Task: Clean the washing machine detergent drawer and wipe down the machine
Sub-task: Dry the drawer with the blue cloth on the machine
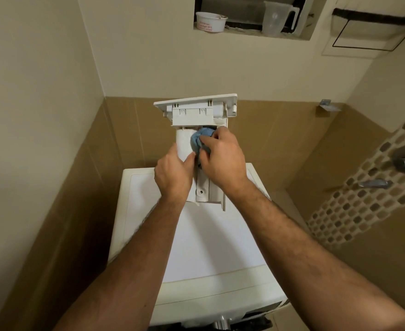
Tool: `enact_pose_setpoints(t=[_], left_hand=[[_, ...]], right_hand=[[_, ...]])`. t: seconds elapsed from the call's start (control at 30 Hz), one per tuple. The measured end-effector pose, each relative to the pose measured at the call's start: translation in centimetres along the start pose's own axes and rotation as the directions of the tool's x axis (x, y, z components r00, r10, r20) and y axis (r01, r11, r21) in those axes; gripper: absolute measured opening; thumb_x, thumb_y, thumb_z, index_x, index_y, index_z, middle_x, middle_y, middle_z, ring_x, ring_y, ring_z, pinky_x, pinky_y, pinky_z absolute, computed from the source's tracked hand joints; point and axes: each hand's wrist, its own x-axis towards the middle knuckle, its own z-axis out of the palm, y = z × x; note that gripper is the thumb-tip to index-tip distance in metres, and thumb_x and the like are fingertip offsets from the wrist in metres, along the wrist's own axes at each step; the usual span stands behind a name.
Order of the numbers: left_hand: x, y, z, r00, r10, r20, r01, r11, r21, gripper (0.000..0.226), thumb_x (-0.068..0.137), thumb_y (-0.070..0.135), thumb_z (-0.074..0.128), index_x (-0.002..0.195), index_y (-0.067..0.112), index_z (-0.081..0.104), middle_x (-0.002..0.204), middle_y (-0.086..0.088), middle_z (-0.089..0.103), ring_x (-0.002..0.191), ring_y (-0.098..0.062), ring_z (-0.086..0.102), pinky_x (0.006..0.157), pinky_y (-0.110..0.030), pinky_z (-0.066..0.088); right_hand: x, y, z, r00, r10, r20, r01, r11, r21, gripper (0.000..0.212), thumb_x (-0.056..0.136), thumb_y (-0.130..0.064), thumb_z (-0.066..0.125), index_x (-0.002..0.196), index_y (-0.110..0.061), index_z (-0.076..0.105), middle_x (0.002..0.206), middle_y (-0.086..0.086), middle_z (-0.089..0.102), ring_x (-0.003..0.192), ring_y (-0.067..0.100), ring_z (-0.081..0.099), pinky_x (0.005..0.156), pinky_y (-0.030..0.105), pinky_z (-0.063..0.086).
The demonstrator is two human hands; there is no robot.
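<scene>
My left hand (173,175) grips the smooth white plastic drawer (196,139), lifted out and held above the washing machine (196,247). My right hand (223,158) pinches a bunched, nubby blue cloth (198,139) against the drawer's underside. At one o'clock, a clear jug (274,19) stands in a wall niche.

We see the white plastic detergent drawer (196,115) out of its slot, held up above the rear part of the washing machine (208,247) top, front panel farthest from us. A crumpled blue cloth (200,139) sits pressed into its compartments. The machine's white lid lies flat below.
</scene>
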Motion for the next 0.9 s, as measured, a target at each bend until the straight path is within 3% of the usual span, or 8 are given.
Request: enact_pose_setpoints(t=[0.17, 0.27, 0.37, 0.5, 0.6, 0.7, 0.8, 0.9], left_hand=[[0.3, -0.6, 0.0, 0.998, -0.054, 0.013, 0.055, 0.997, -0.046, 0.024, 0.086, 0.039, 0.059, 0.095, 0.017, 0.062, 0.086, -0.003, 0.069, 0.080, -0.028, 0.063, 0.070, -0.041, 0.054], [0.4, -1.3, 0.0, 0.995, -0.094, 0.024, 0.095, 0.993, -0.063, 0.025, 0.087, 0.041, 0.060, 0.093, 0.017, 0.062, 0.087, -0.002, 0.068, 0.081, -0.026, 0.063, 0.069, -0.040, 0.054], [0.7, -1.7, 0.0, 0.992, -0.125, 0.037, 0.127, 0.989, -0.077, 0.029, 0.089, 0.044, 0.059, 0.092, 0.015, 0.062, 0.087, -0.002, 0.067, 0.080, -0.024, 0.061, 0.064, -0.033, 0.048], [0.7, -2.1, 0.0, 0.987, -0.145, 0.067, 0.150, 0.985, -0.085, 0.027, 0.089, 0.042, 0.061, 0.094, 0.015, 0.063, 0.090, -0.001, 0.067, 0.083, -0.024, 0.062, 0.069, -0.035, 0.050], [0.5, -2.2, 0.1, 0.984, -0.148, 0.103, 0.155, 0.985, -0.071, 0.025, 0.089, 0.040, 0.061, 0.095, 0.016, 0.064, 0.091, 0.000, 0.068, 0.082, -0.023, 0.061, 0.064, -0.031, 0.043], [-0.2, -2.0, 0.3, 0.982, -0.109, 0.153, 0.117, 0.992, -0.041, 0.025, 0.090, 0.041, 0.060, 0.095, 0.016, 0.064, 0.089, 0.000, 0.068, 0.079, -0.022, 0.059, 0.061, -0.029, 0.038], [-0.5, -1.9, 0.4, 0.976, -0.052, 0.212, 0.060, 0.998, -0.032, 0.029, 0.089, 0.046, 0.061, 0.095, 0.018, 0.064, 0.087, 0.003, 0.067, 0.079, -0.022, 0.060, 0.063, -0.030, 0.041], [0.0, -2.2, 0.3, 0.973, -0.012, 0.233, 0.014, 1.000, -0.007, 0.031, 0.085, 0.052, 0.060, 0.088, 0.021, 0.062, 0.081, 0.004, 0.066, 0.076, -0.024, 0.061, 0.061, -0.032, 0.043]], right_hand=[[-2.2, -0.1, 0.5, 0.991, -0.047, 0.126, 0.041, 0.998, 0.048, 0.038, 0.089, -0.029, 0.060, 0.123, -0.014, 0.064, 0.113, 0.009, 0.052, 0.103, 0.024, 0.050, 0.072, 0.029, 0.043], [-2.8, 0.1, 0.6, 0.989, 0.050, 0.141, -0.095, 0.939, 0.332, 0.046, 0.092, -0.029, 0.062, 0.135, -0.015, 0.055, 0.126, 0.006, 0.055, 0.115, 0.017, 0.051, 0.095, 0.028, 0.046], [-2.9, 0.8, 0.6, 0.966, 0.257, 0.038, -0.236, 0.807, 0.541, 0.020, 0.092, -0.013, 0.057, 0.111, -0.018, 0.062, 0.109, -0.003, 0.063, 0.095, 0.008, 0.061, 0.085, 0.031, 0.055], [-2.1, 2.6, 0.8, 0.897, 0.439, -0.044, -0.356, 0.779, 0.516, 0.015, 0.087, -0.021, 0.069, 0.094, -0.026, 0.057, 0.094, -0.006, 0.060, 0.078, 0.007, 0.056, 0.067, 0.020, 0.046], [-0.7, 4.3, 1.1, 0.746, 0.618, 0.248, -0.615, 0.498, 0.612, 0.027, 0.091, -0.038, 0.066, 0.106, -0.017, 0.057, 0.093, -0.004, 0.062, 0.087, 0.014, 0.058, 0.072, 0.026, 0.046], [0.2, 5.6, 2.3, 0.570, 0.439, 0.694, -0.801, 0.109, 0.589, 0.057, 0.092, -0.061, 0.052, 0.122, -0.013, 0.060, 0.115, 0.005, 0.069, 0.107, 0.022, 0.064, 0.093, 0.041, 0.051], [0.1, 6.0, 3.3, 0.557, 0.263, 0.787, -0.792, -0.115, 0.599, 0.065, 0.092, -0.062, 0.052, 0.123, -0.006, 0.065, 0.119, 0.014, 0.070, 0.111, 0.027, 0.067, 0.101, 0.042, 0.049], [-0.6, 6.5, 4.1, 0.581, 0.247, 0.776, -0.756, -0.189, 0.626, 0.058, 0.094, -0.050, 0.056, 0.125, -0.002, 0.063, 0.122, 0.019, 0.067, 0.112, 0.028, 0.066, 0.103, 0.042, 0.048]])
